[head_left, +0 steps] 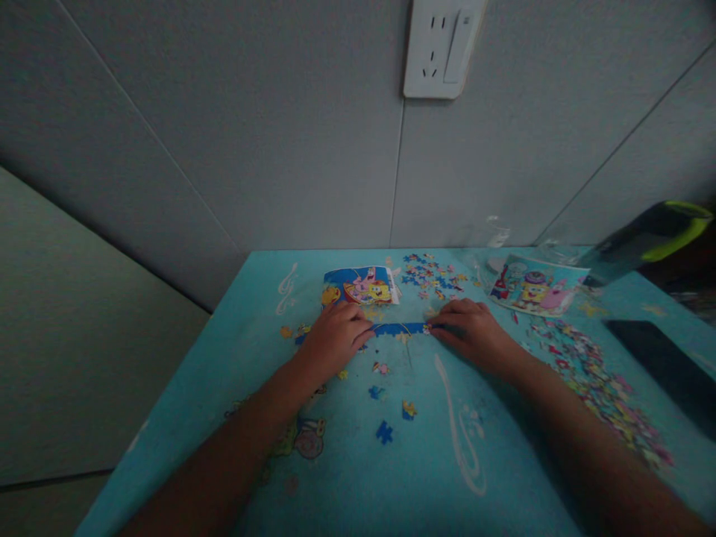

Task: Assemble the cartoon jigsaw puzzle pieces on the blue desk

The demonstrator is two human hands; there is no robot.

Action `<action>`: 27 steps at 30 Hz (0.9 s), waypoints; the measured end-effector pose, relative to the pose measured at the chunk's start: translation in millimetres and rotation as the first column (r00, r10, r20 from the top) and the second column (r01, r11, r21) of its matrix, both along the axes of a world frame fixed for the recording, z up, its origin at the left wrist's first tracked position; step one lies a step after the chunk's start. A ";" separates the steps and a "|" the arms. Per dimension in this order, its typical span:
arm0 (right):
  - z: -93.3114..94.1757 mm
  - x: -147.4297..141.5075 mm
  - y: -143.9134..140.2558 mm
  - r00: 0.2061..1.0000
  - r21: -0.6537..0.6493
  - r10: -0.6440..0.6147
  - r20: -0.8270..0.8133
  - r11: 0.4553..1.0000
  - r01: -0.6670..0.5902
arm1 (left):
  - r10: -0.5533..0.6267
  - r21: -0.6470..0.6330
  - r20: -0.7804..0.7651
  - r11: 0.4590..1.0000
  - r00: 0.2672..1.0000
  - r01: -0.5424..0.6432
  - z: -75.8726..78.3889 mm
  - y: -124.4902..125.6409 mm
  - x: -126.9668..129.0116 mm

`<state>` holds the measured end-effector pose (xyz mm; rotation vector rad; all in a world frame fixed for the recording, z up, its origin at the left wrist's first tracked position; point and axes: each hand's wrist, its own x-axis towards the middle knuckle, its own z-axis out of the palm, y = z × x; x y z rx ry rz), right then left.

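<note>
A short row of joined blue puzzle pieces lies on the light-blue table. My left hand rests palm down at the row's left end, fingertips touching it. My right hand pinches a small piece against the row's right end. A few loose pieces lie nearer to me, between my forearms.
A cartoon picture card lies behind the row, and another cartoon picture at the back right. Several loose pieces are heaped behind and along the right. A dark flat object and a black-green bottle sit far right. A wall socket is above.
</note>
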<state>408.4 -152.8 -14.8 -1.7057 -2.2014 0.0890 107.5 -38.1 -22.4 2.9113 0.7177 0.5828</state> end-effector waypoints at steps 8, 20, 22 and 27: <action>8.3 -2.7 -3.9 0.999 -0.012 -0.008 0.038 1.000 0.008 | -0.012 -0.013 0.028 1.000 1.000 0.013 2.0 -4.0 1.5; 8.6 -3.4 -3.9 0.996 0.139 -0.020 -0.091 0.990 0.032 | 0.091 0.199 -0.064 0.977 0.994 -0.077 26.1 8.7 -30.6; 7.2 -6.8 -3.7 0.996 0.133 -0.007 -0.093 0.991 0.020 | 0.072 0.194 -0.103 0.980 0.992 -0.051 25.1 4.6 -38.7; 7.4 -20.3 -5.2 0.995 0.099 0.037 -0.091 0.995 -0.028 | 0.026 0.122 -0.089 0.992 0.996 -0.015 27.5 -8.3 -46.1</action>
